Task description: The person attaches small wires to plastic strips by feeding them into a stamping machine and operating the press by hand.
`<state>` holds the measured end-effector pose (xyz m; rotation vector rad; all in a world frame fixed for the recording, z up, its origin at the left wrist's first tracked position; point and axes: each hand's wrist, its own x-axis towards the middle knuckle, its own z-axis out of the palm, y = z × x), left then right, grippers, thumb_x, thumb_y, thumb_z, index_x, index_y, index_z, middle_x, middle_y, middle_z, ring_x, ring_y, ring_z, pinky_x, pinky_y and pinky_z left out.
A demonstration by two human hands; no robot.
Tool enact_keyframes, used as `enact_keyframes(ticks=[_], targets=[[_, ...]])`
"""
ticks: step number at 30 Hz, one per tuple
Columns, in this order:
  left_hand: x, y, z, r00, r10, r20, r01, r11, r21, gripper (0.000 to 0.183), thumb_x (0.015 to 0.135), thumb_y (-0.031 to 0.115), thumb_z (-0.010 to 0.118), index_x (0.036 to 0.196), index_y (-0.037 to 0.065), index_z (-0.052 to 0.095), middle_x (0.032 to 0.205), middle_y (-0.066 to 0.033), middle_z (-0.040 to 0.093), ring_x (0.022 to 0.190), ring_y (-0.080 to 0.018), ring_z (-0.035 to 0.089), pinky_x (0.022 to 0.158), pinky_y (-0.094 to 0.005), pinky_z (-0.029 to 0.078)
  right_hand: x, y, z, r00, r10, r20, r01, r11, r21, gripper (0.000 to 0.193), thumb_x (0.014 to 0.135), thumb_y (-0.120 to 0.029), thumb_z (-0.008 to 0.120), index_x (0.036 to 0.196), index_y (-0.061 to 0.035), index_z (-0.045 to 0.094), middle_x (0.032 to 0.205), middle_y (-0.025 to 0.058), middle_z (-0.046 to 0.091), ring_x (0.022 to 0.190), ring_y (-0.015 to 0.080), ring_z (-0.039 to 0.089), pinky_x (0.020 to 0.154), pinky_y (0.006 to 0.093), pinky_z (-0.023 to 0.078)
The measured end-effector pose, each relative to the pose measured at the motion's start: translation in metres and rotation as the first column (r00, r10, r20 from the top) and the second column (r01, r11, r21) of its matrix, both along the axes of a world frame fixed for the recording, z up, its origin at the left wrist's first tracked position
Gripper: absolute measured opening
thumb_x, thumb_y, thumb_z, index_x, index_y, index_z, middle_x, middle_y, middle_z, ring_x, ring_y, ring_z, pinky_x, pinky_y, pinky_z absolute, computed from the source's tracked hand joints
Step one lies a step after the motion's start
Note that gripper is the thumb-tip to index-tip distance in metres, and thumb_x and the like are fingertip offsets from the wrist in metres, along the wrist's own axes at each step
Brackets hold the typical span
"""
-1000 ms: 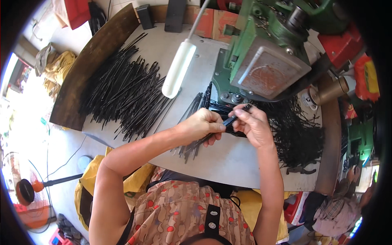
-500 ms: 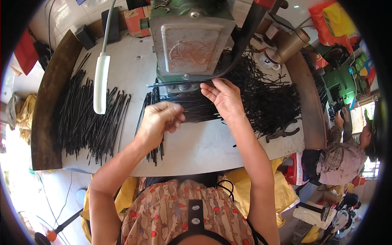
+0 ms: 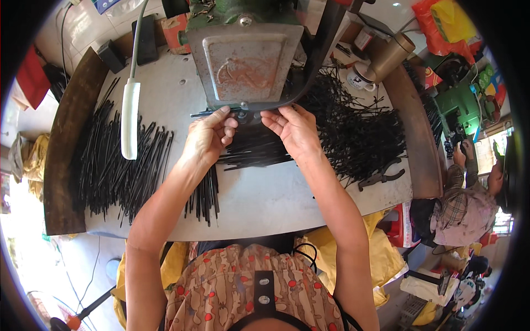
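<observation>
my feed: left hand (image 3: 210,131) pinches black strip (image 3: 199,115), 10 o'clock, probably steadying it under green press (image 3: 245,69) | right hand (image 3: 294,131), 1 o'clock: fingers narrow, can't tell what's gripped lol

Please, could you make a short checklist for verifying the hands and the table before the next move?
1. Left hand has a grip on the black strip: ok, pinched.
2. Right hand also has a grip on this strip: cannot tell, contact unclear.
3. Hands well away from the green machine: not ok, both are close at its lower front edge.
4. Strip seated properly: cannot tell, partly hidden.
5. Pliers apart from both hands: ok, lying at right on the table.
</observation>
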<state>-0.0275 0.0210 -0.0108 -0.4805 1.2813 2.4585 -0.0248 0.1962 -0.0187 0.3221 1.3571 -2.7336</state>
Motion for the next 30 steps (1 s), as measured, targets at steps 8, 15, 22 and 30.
enact_keyframes(ticks=[8,15,22,30], targets=[[0.001,0.003,0.000,0.999,0.007,-0.045,-0.010,0.999,-0.051,0.018,0.080,0.016,0.059,0.079,-0.002,0.056,0.061,-0.0064,0.055,0.048,-0.0108,0.046,0.039,-0.0185,0.033,0.001,-0.003,0.000,1.000,-0.022,0.012,0.022,1.000,-0.016,0.016,0.084,-0.009,0.052,0.094,0.0033,0.050,0.089,0.0147,0.057,0.081,0.0245,0.060,0.071,0.0339,0.053],[0.001,0.005,0.001,0.999,0.041,-0.023,-0.043,0.996,-0.077,0.018,0.080,0.015,0.060,0.079,-0.002,0.055,0.062,-0.0066,0.055,0.049,-0.0111,0.047,0.039,-0.0190,0.032,0.000,-0.002,-0.003,1.000,-0.019,0.013,0.019,1.000,-0.022,0.016,0.085,-0.009,0.051,0.094,0.0038,0.049,0.090,0.0158,0.057,0.081,0.0250,0.060,0.073,0.0348,0.053],[0.004,0.007,-0.001,0.997,0.052,-0.058,-0.056,0.996,-0.069,0.018,0.080,0.016,0.059,0.079,-0.002,0.055,0.063,-0.0065,0.055,0.049,-0.0112,0.046,0.039,-0.0193,0.032,0.000,-0.003,-0.003,1.000,-0.014,0.010,0.014,0.999,-0.038,0.016,0.085,-0.009,0.050,0.093,0.0039,0.050,0.089,0.0156,0.057,0.081,0.0249,0.060,0.073,0.0343,0.053],[0.011,0.013,-0.006,0.992,0.124,-0.016,-0.123,0.992,0.018,0.018,0.081,0.016,0.058,0.081,-0.002,0.055,0.064,-0.0065,0.056,0.050,-0.0119,0.047,0.042,-0.0210,0.033,0.004,-0.009,-0.004,0.996,-0.091,-0.014,0.091,0.995,-0.037,0.019,0.085,-0.010,0.050,0.086,0.0082,0.044,0.088,0.0188,0.054,0.078,0.0268,0.060,0.070,0.0336,0.053]])
